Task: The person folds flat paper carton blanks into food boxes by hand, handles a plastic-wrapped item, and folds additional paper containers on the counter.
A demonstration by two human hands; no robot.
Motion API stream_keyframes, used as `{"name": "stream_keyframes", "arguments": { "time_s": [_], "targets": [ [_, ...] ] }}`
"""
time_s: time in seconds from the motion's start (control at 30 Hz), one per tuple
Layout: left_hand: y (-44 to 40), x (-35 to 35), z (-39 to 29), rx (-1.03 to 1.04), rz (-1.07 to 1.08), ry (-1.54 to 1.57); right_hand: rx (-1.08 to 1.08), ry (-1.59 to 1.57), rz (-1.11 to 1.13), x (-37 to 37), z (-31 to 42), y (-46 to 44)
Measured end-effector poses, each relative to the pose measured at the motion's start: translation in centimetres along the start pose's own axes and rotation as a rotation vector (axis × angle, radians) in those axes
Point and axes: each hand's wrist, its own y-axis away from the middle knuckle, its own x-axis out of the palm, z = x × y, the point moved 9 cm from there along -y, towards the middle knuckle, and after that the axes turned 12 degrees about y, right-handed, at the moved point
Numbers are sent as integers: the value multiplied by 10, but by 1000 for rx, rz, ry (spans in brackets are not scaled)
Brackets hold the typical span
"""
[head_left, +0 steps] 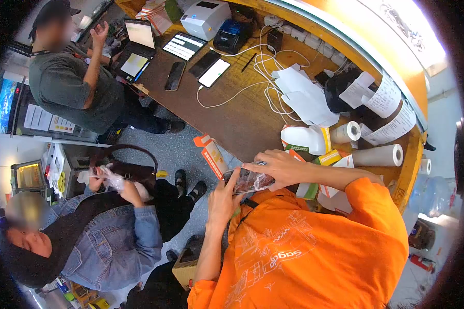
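Between my two hands is a clear plastic-wrapped pack (253,182) with dark brown contents, close to my orange shirt. My left hand (223,201) grips its left end, with thumb and fingers closed on the edge. Over its right end, my right hand (277,169) holds it with bent fingers. What exactly lies inside the plastic I cannot make out. Just beyond my left hand stands an orange and white carton (211,155) with its top flap up, at the edge of the brown table (232,121). Its lower end is partly hidden by the pack and my hand.
White papers (307,98), paper rolls (379,155) and a white and orange box (305,138) lie to the right. Phones (214,73), cables, a laptop (139,38) and a printer (206,18) are farther back. Two people (108,242) stand to the left.
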Motion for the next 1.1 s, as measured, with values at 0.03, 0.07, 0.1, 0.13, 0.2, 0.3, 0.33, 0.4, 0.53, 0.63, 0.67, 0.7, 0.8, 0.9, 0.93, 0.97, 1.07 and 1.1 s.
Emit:
{"name": "stream_keyframes", "arguments": {
  "time_s": [0.03,0.07,0.1,0.13,0.2,0.3,0.33,0.4,0.53,0.63,0.67,0.7,0.8,0.9,0.93,0.97,1.07,1.1],
  "targets": [
    [0,0,0,0,0,0,2,-1,19,2,0,-1],
    [0,-1,-1,6,0,3,4,-3,38,4,0,-2],
    [0,-1,-1,10,0,7,3,-3,37,4,1,-2],
    [0,-1,1,9,-1,6,8,-8,32,4,1,-2],
    [-1,-1,4,20,-32,8,9,-15,31,5,1,-3],
    [-1,-1,8,-15,-39,16,10,-19,14,5,2,-4],
    [-1,-1,8,-17,-37,18,9,-30,15,5,2,-5],
    [-1,-2,8,-36,-30,49,8,-37,17,5,2,-5],
    [-1,-5,11,29,-67,114,38,-41,39,10,-1,-7],
    [-3,-10,21,43,-86,194,69,-100,25,17,-4,-8],
    [-2,-13,22,69,-87,245,89,-138,9,18,-6,-8],
    [-2,-15,23,96,-87,296,86,-136,10,19,-7,-10],
    [10,-15,52,-96,-149,342,99,-156,-22,21,-14,-14],
    [27,-23,77,-207,-255,383,205,-205,-25,36,-39,-20],
    [33,-22,82,-203,-254,382,207,-203,-28,43,-46,-24],
    [39,-23,92,-232,-280,389,285,-232,-41,49,-62,-28],
    [55,-20,98,-215,-320,423,427,-242,-94,76,-111,-45],
    [59,-16,102,-239,-315,392,514,-218,-166,80,-131,-50]
  ]
}}
